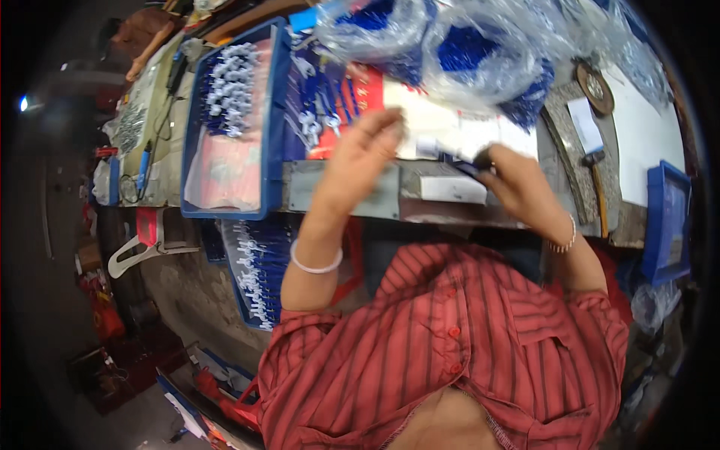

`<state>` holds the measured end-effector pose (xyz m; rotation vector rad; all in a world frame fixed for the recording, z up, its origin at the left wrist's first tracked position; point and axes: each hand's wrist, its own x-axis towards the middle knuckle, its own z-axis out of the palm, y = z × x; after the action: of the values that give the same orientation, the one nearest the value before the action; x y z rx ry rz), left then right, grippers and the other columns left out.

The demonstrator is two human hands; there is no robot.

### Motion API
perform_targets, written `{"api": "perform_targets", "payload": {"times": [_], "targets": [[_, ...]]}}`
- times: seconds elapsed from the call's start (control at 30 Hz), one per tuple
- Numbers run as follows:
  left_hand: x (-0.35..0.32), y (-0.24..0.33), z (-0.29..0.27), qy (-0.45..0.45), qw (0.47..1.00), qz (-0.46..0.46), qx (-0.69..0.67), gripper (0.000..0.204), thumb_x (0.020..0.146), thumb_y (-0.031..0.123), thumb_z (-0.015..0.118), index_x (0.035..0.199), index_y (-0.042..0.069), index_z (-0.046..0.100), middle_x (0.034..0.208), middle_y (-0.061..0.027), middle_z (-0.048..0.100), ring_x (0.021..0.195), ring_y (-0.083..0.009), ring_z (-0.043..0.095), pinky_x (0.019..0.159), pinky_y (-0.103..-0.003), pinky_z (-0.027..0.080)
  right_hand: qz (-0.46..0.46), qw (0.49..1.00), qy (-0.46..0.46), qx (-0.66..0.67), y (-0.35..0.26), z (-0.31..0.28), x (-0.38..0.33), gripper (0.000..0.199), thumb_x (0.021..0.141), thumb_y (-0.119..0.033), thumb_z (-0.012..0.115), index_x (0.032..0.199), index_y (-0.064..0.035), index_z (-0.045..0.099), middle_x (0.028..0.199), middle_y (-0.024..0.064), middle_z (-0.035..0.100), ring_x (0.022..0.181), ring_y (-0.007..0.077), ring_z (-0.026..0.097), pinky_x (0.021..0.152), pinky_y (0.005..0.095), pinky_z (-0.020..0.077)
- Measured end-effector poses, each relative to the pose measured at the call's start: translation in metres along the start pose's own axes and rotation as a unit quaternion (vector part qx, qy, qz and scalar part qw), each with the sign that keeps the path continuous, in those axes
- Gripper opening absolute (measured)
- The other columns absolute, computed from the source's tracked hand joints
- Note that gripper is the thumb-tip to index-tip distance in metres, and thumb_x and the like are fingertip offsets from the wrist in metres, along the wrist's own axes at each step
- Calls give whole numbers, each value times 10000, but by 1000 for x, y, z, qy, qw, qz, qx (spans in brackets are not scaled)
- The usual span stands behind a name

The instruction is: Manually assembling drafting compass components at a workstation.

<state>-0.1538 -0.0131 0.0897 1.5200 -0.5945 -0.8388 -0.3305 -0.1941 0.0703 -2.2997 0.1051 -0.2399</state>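
My left hand [364, 154] is raised over the bench beside several blue stems with white ends [322, 112]. Its fingers are bent and smeared by motion, so I cannot see whether anything is between them. To the right, my right hand [517, 180] is closed on a slim dark blue piece [466, 166] that points left over the bench edge. A small white cylindrical part [427, 146] shows near that piece's left end; whether the two are joined is too blurred to tell. Below them, a white block [452, 190] lies at the near edge.
A blue tray [276, 150] with rows of white-topped blue parts [232, 86] stands left. Clear plastic bags of blue pieces [472, 56] fill the back. Right are a hammer [598, 187], a round disc [594, 86] and a blue bin [667, 225]. Another person [146, 34] sits far left.
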Motion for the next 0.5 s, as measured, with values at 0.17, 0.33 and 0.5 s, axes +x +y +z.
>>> {"api": "perform_targets", "payload": {"times": [0.17, 0.33, 0.5], "targets": [[-5, -28, 27, -111, 989, -93, -35, 347, 882, 181, 627, 1128, -54, 558, 872, -39, 606, 733, -68, 534, 648, -207, 440, 231, 872, -19, 431, 11, 14, 11, 156, 854, -116, 629, 932, -50, 511, 741, -16, 535, 546, 30, 480, 455, 164, 374], [3, -54, 43, -140, 987, -73, 2, 172, 873, 115, 606, 971, -27, 610, 744, -18, 602, 634, -66, 543, 576, -218, 448, 233, 857, -27, 459, 17, 26, 16, 199, 866, -137, 626, 983, -34, 502, 714, -7, 559, 516, 40, 484, 435, 171, 382], [14, -71, 37, -141, 985, -80, 58, 138, 870, 99, 565, 916, -29, 585, 729, -33, 597, 607, -85, 566, 543, -234, 457, 240, 875, -8, 420, 27, 36, 24, 296, 857, -177, 652, 1044, -20, 485, 689, -2, 550, 537, 43, 476, 453, 191, 381]]}}
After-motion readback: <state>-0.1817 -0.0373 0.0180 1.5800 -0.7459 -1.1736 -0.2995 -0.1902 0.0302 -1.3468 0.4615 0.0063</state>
